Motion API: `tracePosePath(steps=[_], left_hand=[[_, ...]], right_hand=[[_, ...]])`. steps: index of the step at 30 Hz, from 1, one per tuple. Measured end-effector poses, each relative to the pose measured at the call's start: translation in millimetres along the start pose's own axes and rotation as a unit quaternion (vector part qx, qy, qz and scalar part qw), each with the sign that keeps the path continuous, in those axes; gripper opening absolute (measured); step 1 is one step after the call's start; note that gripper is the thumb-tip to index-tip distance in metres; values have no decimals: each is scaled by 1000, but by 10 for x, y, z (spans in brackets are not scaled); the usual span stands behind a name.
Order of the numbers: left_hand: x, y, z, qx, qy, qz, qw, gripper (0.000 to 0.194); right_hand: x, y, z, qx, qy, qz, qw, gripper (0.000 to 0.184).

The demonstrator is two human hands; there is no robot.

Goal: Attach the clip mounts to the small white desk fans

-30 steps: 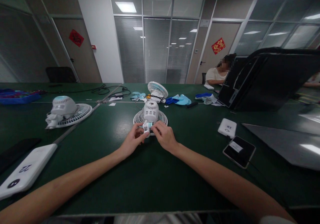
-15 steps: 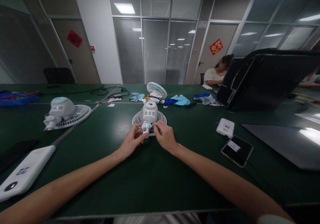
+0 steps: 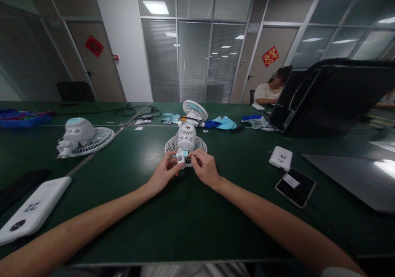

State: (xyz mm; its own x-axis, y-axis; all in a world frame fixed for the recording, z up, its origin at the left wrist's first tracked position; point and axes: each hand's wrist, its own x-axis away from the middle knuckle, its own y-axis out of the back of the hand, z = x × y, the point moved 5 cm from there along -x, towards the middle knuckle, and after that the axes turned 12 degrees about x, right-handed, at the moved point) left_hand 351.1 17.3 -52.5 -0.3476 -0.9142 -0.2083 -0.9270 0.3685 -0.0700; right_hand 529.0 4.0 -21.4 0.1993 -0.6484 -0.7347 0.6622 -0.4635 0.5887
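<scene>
In front of me a white fan [image 3: 186, 136] lies grille-down on the green table, its rounded motor housing on top. A white clamp-like mount [image 3: 180, 157] with a light-blue part sticks out of the housing toward me. My left hand [image 3: 165, 171] is closed around the mount's left side, thumb in front. My right hand [image 3: 203, 166] pinches at its right side, beside the light-blue part; whatever sits between those fingertips is too small to make out.
Another white fan [image 3: 78, 136] lies at left, and a third fan [image 3: 195, 111] stands behind mine. Light-blue fan blades [image 3: 224, 123] lie near it. White power bank [image 3: 280, 157], phone [image 3: 295, 187] and a large black case [image 3: 333, 100] are at right; a white device marked 22 [image 3: 33, 209] is at left.
The view has shifted slightly. Both hands stay at the mount; the light-blue part beside my right fingertips looks turned, with a darker side showing.
</scene>
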Motion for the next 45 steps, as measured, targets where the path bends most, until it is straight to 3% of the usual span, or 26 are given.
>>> tracePosePath(steps=[3, 9, 14, 20, 26, 31, 37, 45], left_hand=[[-4, 4, 8, -1, -2, 2, 1000, 51], [3, 7, -4, 5, 1, -2, 1000, 52], [-4, 5, -1, 7, -1, 3, 1000, 53], [1, 21, -3, -1, 2, 6, 1000, 52], [4, 3, -31, -3, 2, 6, 1000, 52], [1, 21, 4, -16, 4, -4, 1000, 52], [5, 30, 6, -22, -16, -8, 1000, 51], [19, 22, -28, -40, -6, -13, 999, 52]], right_hand=[[11, 0, 32, -26, 21, 3, 999, 24], [-1, -1, -38, -1, -25, -16, 1000, 20], [4, -8, 23, -34, 21, 5, 999, 22], [-13, -21, -54, -12, -23, -18, 1000, 20], [-5, 5, 18, -47, 18, 0, 999, 26], [-7, 0, -23, -18, -20, -13, 1000, 22], [2, -4, 24, -52, 16, 0, 999, 27], [-14, -38, -33, -17, -14, -3, 1000, 20]])
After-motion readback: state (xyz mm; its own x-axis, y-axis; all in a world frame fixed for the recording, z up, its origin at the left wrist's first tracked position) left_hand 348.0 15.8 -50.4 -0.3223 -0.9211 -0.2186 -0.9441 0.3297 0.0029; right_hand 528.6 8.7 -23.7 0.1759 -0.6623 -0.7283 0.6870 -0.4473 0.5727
